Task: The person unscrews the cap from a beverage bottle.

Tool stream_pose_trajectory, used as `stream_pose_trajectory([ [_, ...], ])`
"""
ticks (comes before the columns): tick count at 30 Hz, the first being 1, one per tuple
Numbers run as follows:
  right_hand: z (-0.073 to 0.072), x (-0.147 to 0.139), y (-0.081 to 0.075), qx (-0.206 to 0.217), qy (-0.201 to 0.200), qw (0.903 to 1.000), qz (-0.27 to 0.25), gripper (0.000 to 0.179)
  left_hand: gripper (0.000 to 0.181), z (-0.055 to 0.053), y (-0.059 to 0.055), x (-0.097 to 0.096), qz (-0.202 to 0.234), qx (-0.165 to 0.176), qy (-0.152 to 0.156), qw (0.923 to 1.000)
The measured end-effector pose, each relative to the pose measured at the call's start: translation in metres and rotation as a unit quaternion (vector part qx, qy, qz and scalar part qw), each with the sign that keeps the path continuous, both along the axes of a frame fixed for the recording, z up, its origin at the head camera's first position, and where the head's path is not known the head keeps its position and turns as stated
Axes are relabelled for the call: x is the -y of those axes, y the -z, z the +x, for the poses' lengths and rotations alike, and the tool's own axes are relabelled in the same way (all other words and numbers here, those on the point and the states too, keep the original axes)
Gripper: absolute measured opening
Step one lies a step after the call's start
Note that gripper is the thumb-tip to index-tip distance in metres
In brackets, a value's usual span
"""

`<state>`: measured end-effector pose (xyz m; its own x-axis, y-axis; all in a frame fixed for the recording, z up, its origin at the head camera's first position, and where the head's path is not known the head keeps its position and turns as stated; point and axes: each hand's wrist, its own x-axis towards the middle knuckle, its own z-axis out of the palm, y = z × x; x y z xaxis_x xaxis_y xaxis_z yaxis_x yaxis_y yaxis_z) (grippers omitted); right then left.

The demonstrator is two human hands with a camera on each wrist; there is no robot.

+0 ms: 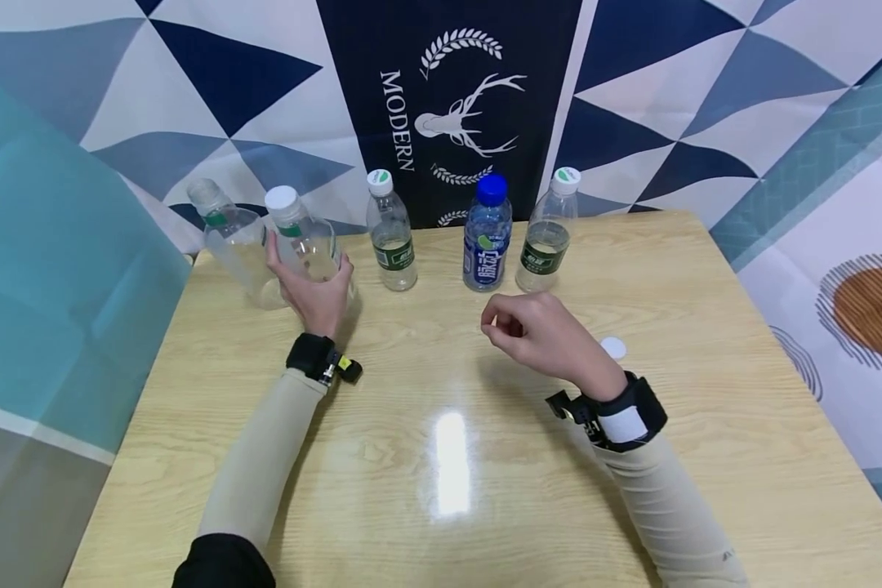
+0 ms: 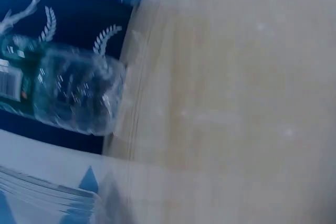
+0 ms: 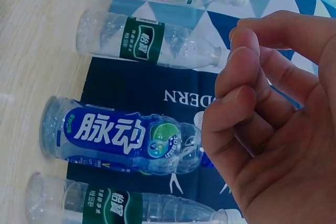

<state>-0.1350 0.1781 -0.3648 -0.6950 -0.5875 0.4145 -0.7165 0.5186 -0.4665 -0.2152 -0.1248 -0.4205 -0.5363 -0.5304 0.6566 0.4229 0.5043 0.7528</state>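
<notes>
My left hand [image 1: 319,298] grips a clear plastic bottle [image 1: 309,245] with a white cap [image 1: 282,198] at the back left of the table. Close against it on the left, another clear bottle [image 1: 228,233] leans and looks faint and blurred. In the left wrist view, part of a clear bottle [image 2: 42,195] shows at the lower left, but the left hand is hidden. Over the table's middle right, my right hand [image 1: 544,335] hovers with fingers loosely bent. Nothing shows between its fingers in the right wrist view, where the palm [image 3: 283,145] faces the camera.
Along the back edge stand a green-labelled water bottle [image 1: 393,245], a blue-capped drink bottle [image 1: 488,237] and another green-labelled bottle [image 1: 547,241]. A small white disc [image 1: 613,348] lies behind the right wrist. Patterned cloth [image 1: 279,90] hangs behind the wooden table [image 1: 382,457].
</notes>
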Motion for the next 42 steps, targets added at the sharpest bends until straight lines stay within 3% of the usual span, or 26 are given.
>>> stream_pose_trajectory([
  [4,-0.002,0.000,0.002,0.000,-0.004,1.0000,0.002,0.004,0.095,0.024,-0.005,-0.003,-0.045,-0.020,0.007,0.9988],
  [7,-0.002,0.000,0.004,0.000,-0.004,1.0000,0.002,0.005,0.096,0.043,-0.009,-0.006,-0.076,-0.013,0.016,0.9969],
  [12,-0.003,0.001,0.004,-0.003,-0.003,1.0000,0.000,0.005,0.096,0.061,-0.009,-0.012,-0.121,-0.027,0.058,0.9905],
  [17,-0.002,-0.001,0.002,-0.001,0.002,1.0000,0.002,0.005,0.098,0.056,0.009,-0.013,-0.184,-0.067,0.120,0.9732],
  [21,-0.002,-0.001,0.001,0.002,0.006,1.0000,-0.004,0.005,0.102,0.056,0.019,-0.016,-0.227,-0.053,0.137,0.9627],
  [25,-0.001,-0.001,-0.001,0.005,0.015,0.9997,-0.017,0.004,0.102,0.061,0.018,-0.024,-0.272,-0.035,0.128,0.9531],
  [29,0.000,0.000,-0.004,0.014,0.036,0.9984,-0.042,0.014,0.094,0.063,0.015,-0.034,-0.317,-0.037,0.131,0.9386],
  [33,0.001,-0.001,-0.008,0.019,0.070,0.9948,-0.072,0.028,0.091,0.063,0.014,-0.044,-0.368,-0.031,0.138,0.9191],
  [38,0.001,-0.004,-0.008,0.005,0.124,0.9880,-0.092,0.037,0.092,0.065,0.012,-0.052,-0.428,-0.001,0.149,0.8913],
  [42,0.000,-0.005,-0.006,0.004,0.159,0.9833,-0.089,0.038,0.094,0.068,0.008,-0.056,-0.452,0.025,0.163,0.8764],
])
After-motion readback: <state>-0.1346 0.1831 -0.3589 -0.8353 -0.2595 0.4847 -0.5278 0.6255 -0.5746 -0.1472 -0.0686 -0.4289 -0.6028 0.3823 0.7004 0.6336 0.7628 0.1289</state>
